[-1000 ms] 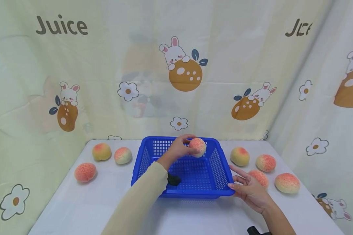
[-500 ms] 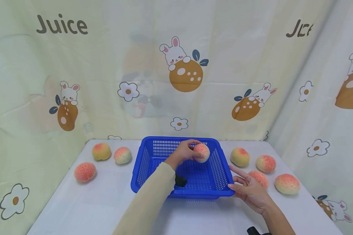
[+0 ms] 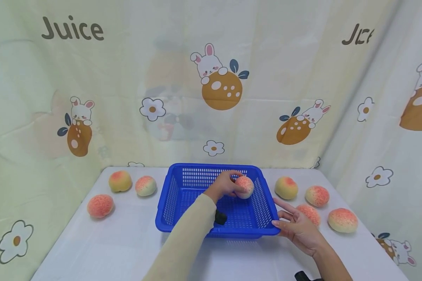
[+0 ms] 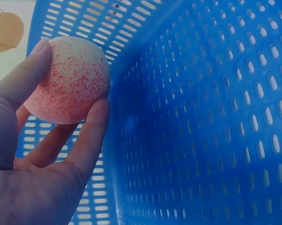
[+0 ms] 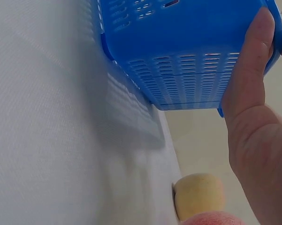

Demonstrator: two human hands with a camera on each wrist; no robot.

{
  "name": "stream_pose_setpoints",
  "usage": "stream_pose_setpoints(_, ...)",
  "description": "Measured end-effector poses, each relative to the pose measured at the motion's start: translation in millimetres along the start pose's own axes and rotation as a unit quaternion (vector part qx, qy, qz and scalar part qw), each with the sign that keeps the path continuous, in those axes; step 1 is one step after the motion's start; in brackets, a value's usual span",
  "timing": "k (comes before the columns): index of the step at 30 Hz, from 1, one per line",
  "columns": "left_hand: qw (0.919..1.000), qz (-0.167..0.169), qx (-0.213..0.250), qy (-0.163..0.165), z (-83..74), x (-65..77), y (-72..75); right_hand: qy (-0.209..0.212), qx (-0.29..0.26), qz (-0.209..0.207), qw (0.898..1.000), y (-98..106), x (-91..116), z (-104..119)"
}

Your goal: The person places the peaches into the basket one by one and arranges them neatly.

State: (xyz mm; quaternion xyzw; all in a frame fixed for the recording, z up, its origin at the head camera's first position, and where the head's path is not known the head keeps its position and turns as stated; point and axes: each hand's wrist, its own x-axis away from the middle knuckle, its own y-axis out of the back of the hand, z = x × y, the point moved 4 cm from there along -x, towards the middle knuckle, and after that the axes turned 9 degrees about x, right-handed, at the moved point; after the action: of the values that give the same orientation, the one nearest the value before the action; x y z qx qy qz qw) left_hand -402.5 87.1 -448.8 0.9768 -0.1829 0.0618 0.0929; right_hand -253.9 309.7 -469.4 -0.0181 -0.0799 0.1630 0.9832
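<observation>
A blue plastic basket (image 3: 165, 187) with slotted walls stands in the middle of the table. My left hand (image 3: 226, 185) reaches into it and grips a speckled pink-and-cream peach (image 3: 245, 187) between thumb and fingers, by the right inner wall. In the left wrist view, the thumb lies on one side of the peach (image 4: 72, 77) and the fingertips on the other, with slotted walls close around. At the basket's front right corner my right hand (image 3: 299, 228) holds the rim. The right wrist view has its thumb against the basket (image 5: 178, 42) from outside.
Left of the basket lie a yellow peach (image 3: 120, 181), a pale speckled peach (image 3: 145, 186) and a redder one (image 3: 101, 206). Several more peaches sit to the right, including a yellow one (image 3: 286, 188) and a large speckled one (image 3: 342, 220). A printed curtain (image 3: 176, 78) hangs behind the white table.
My left hand has carried the peach rightward and lower into the basket, toward its right wall. The right hand has stayed at the rim.
</observation>
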Motion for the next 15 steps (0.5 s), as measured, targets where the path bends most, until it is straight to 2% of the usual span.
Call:
stream_pose_setpoints(9, 0.9995, -0.026, -0.004, 0.018, 5.4, -6.8, -3.7, 0.002, 0.003, 0.005, 1.0, -0.6, 0.4, -0.1)
stream_pose_setpoints(15, 0.999, -0.025, 0.005, 0.037, 8.6, -6.8, -3.7, -0.008, 0.006, -0.003, 1.0, 0.5, -0.3, 0.4)
